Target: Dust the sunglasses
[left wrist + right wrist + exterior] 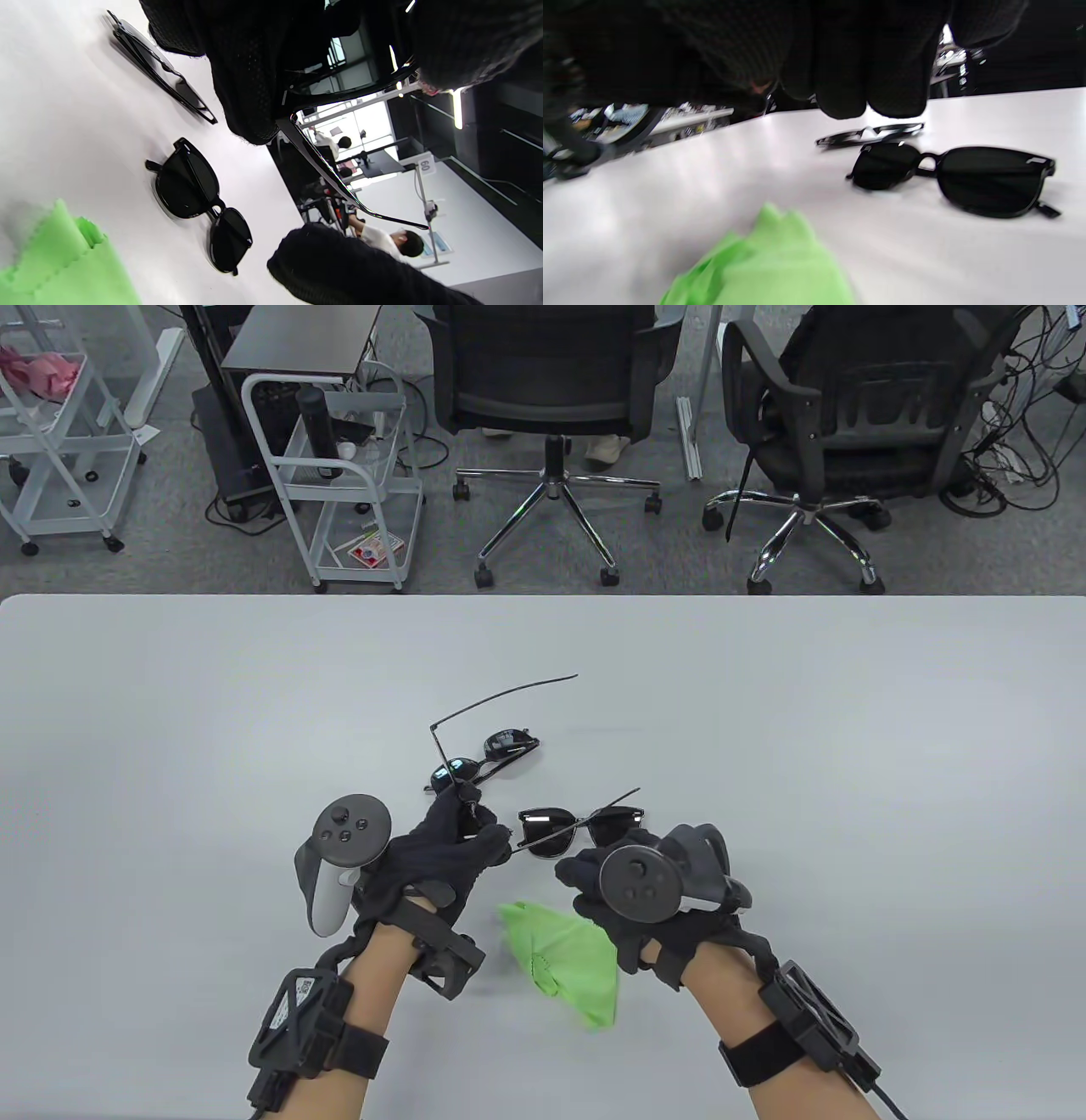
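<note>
My left hand point(462, 836) pinches the front of an opened pair of black sunglasses point(448, 770), lifted off the table, both thin temples pointing away to the right; one temple point(331, 173) shows in the left wrist view. A second folded pair point(585, 827) point(191, 195) point(967, 178) lies flat just beyond my right hand point(611, 882). A third pair point(512, 745) point(165, 76) point(869, 133) lies farther back. A green cloth point(564, 963) point(772, 267) lies crumpled on the table between my wrists. My right hand's fingers point(865, 76) hang loosely curled above the table, holding nothing.
The white table point(848, 729) stretches wide on both sides of the glasses. Beyond its far edge stand two black office chairs point(551, 373) point(848, 390) and a white wire cart point(339, 475) on grey carpet.
</note>
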Demonstrator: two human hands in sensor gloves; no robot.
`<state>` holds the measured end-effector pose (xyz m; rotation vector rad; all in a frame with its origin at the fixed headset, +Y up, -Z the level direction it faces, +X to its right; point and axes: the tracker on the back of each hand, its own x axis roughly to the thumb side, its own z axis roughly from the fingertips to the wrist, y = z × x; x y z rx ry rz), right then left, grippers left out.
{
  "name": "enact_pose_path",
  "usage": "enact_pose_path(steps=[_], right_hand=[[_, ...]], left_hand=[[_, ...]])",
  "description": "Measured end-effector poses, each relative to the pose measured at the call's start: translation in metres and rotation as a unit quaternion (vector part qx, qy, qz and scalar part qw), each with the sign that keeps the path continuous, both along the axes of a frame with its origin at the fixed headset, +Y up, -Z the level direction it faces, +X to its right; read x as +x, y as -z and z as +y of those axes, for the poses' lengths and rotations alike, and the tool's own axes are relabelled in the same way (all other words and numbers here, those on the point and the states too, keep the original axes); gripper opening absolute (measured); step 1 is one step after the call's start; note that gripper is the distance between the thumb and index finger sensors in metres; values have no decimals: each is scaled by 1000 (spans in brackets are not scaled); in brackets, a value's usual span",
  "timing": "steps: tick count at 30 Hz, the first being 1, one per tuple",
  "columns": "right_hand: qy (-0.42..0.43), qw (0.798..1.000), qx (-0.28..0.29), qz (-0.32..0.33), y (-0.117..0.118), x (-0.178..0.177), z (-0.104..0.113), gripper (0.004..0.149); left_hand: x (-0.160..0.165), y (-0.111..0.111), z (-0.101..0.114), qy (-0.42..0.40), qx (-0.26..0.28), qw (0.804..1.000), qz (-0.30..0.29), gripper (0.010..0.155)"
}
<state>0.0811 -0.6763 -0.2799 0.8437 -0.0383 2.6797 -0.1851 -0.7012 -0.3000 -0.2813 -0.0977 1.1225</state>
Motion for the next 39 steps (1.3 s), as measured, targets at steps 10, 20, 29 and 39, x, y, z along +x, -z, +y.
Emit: enact_pose_path(steps=[10, 20, 29, 39], right_hand=[[114, 993, 16, -32, -2, 6, 6, 51], [76, 993, 86, -32, -8, 1, 16, 50], [154, 975, 119, -106, 1, 45, 23, 83], [297, 949, -90, -54, 9, 30, -4, 76]], left_hand=[[34, -12, 2, -8, 4, 997, -75, 96], [42, -12, 0, 55, 14, 995, -88, 95], [44, -15, 11, 258, 128, 955, -64, 94], [52, -19, 13, 267, 148, 948, -85, 93]])
